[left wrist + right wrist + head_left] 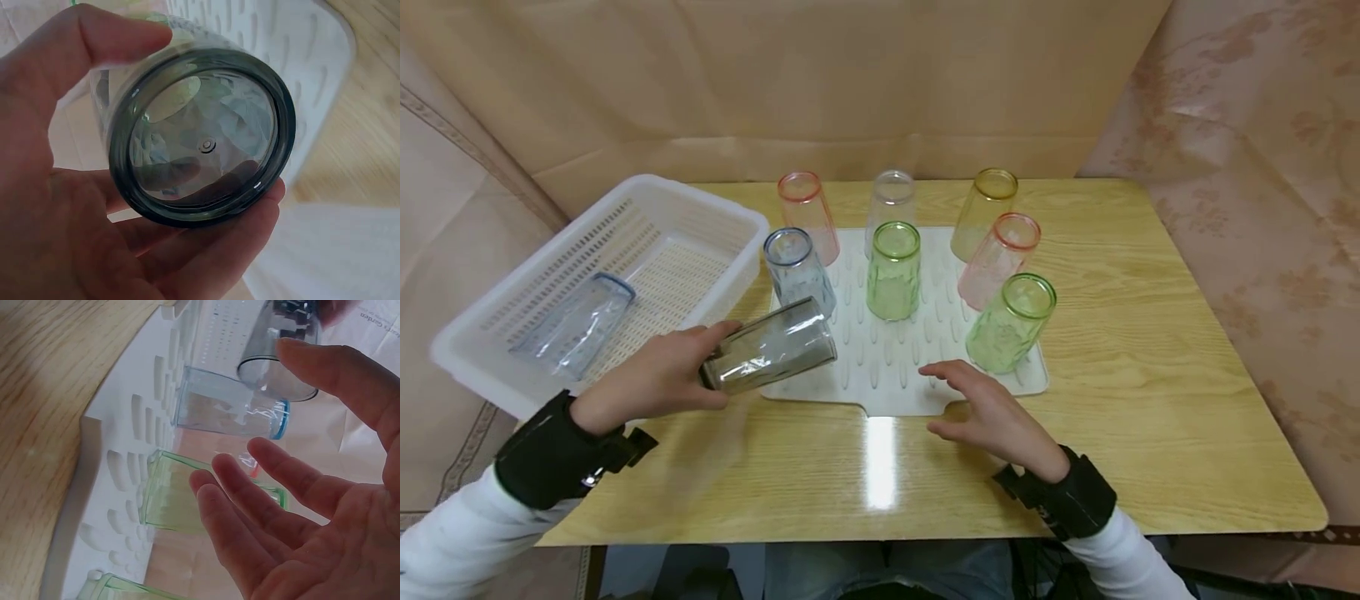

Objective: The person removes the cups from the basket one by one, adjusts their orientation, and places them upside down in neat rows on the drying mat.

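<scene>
My left hand (658,375) grips a smoky grey glass (775,346) by its base end. The glass lies tilted on its side in the air, its mouth towards the right, over the near left part of the white drying mat (880,379). In the left wrist view the thick round base (203,137) faces the camera, with thumb and fingers curled round it. My right hand (992,412) hovers at the mat's front edge, fingers loosely spread, holding nothing. Upside down near the left hand stands a blue glass (797,271); a green glass (1011,325) stands near the right.
A white plastic basket (748,250) at the left holds a lying blue glass (580,325). More upturned glasses stand on or beside the mat: green (893,275), pink (808,217), clear (891,204), yellow (985,212) and another pink one (1000,262). Beneath is a wooden table (1150,375).
</scene>
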Demonstrator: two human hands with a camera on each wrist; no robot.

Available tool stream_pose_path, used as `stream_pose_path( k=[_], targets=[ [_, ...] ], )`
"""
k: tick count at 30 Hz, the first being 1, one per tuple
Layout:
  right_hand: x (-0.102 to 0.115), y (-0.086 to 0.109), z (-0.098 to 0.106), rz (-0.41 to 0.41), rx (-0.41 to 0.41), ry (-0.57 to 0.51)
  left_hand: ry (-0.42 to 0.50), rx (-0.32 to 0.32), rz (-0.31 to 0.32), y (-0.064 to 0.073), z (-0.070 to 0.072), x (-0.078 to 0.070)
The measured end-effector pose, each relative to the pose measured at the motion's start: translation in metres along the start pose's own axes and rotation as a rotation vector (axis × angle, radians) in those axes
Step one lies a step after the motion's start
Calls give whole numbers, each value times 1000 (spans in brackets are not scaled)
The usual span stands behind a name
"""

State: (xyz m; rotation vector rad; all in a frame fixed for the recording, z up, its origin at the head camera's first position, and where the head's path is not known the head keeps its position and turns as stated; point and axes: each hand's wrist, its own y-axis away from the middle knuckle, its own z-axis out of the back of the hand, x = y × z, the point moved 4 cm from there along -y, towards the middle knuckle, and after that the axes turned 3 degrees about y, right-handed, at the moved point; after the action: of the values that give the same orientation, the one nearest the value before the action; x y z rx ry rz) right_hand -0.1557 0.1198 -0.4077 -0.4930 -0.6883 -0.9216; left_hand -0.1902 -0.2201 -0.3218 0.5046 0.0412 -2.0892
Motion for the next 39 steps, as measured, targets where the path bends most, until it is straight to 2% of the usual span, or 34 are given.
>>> stream_pose_path(
  k=[7, 13, 17, 23, 26, 33, 39],
  targets=[
    [4, -3, -3, 6, -5, 5, 45, 19, -34, -15, -18, -8],
    [8, -7, -11, 1, 15, 28, 13, 39, -87, -29, -35, -13],
    [13, -9, -14, 15, -4, 63, 0, 61, -100, -35, -44, -19],
    [17, -15, -15, 51, -77, 128, 32, 108, -107, -47, -54, -30],
    [19, -18, -15, 68, -106, 163, 34, 121, -110, -54, -58, -34],
    [19, -24, -11, 44, -137, 208, 30, 140, -119, -62, -61, -44],
    [28, -31, -7, 96, -129, 263, 3, 126, -134, -66, -59, -50]
  ],
)
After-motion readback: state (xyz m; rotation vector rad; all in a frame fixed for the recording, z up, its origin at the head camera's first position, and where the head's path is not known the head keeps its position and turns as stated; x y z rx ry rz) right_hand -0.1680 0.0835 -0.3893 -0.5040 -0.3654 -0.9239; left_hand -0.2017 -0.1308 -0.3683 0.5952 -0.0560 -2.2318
